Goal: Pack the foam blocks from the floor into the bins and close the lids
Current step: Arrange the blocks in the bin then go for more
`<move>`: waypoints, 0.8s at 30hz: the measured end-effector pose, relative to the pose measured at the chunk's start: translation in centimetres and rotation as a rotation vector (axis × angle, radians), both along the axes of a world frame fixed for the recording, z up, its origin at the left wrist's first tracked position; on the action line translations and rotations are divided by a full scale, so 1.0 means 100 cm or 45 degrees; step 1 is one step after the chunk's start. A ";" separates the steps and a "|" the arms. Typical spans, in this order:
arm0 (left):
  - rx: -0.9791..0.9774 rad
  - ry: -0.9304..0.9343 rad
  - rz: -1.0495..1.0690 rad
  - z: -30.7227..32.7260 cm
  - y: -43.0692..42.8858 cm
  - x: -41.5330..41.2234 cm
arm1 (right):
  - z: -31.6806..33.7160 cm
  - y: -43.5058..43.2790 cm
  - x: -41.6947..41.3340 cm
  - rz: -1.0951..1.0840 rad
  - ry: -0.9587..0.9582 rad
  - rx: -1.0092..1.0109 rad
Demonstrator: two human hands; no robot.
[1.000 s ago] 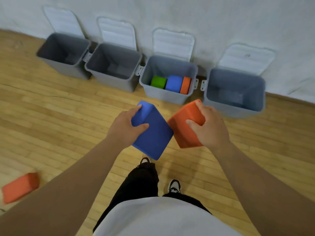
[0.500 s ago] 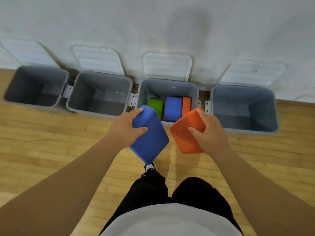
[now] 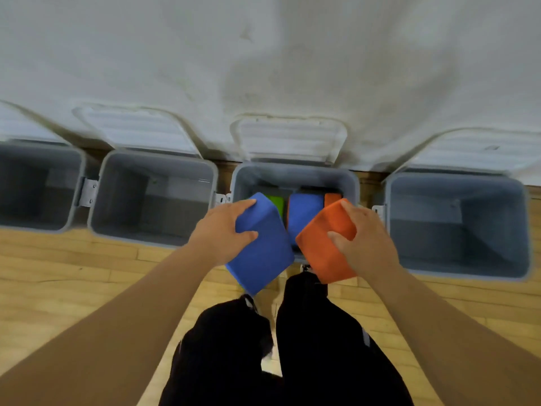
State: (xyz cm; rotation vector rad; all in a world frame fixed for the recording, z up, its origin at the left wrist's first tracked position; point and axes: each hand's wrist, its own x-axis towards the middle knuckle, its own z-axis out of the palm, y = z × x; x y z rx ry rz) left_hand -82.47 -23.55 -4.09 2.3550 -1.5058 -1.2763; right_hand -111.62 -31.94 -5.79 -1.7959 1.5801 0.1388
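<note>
My left hand grips a blue foam block by its upper end. My right hand grips an orange foam block. Both blocks hang tilted over the near rim of the third grey bin, which stands against the wall with its lid open. Inside that bin lie a green block, a blue block and an orange block, partly hidden by the held blocks.
Grey bins with raised lids stand in a row along the white wall: one at the far left, a second beside it, and one at the right. Wooden floor lies under my legs.
I have stepped closer to the bins. Both hands have carried their blocks forward, from above the floor to over the third bin's near rim. The orange block on the floor has left view.
</note>
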 end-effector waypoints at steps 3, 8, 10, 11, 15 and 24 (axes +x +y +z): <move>0.044 0.059 -0.085 -0.056 -0.053 0.006 | -0.040 -0.043 0.015 -0.009 0.088 0.006; 0.204 0.192 -0.232 -0.166 -0.126 0.003 | -0.109 -0.107 0.028 -0.063 0.275 0.096; 0.227 0.258 -0.272 -0.229 -0.156 -0.006 | -0.150 -0.135 0.027 -0.100 0.362 0.127; 0.248 0.279 -0.288 -0.258 -0.169 -0.010 | -0.173 -0.148 0.026 -0.101 0.396 0.138; 0.260 0.376 -0.323 -0.347 -0.204 -0.028 | -0.250 -0.185 0.033 -0.084 0.494 0.246; 0.215 0.343 -0.518 -0.437 -0.237 -0.048 | -0.328 -0.201 0.034 -0.225 0.431 0.223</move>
